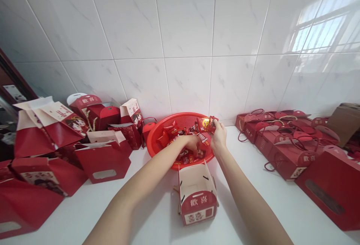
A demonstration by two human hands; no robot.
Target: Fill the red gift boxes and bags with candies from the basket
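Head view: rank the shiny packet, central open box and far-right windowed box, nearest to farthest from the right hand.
1. Shiny packet: in the right hand's grip.
2. Central open box: in front, slightly left.
3. Windowed box: far right.

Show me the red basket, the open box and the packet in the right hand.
Red basket (150,143), head view: on its left rim.
Open box (198,202), head view: on its lettered front.
Packet (206,124), head view: on its yellow printed emblem.
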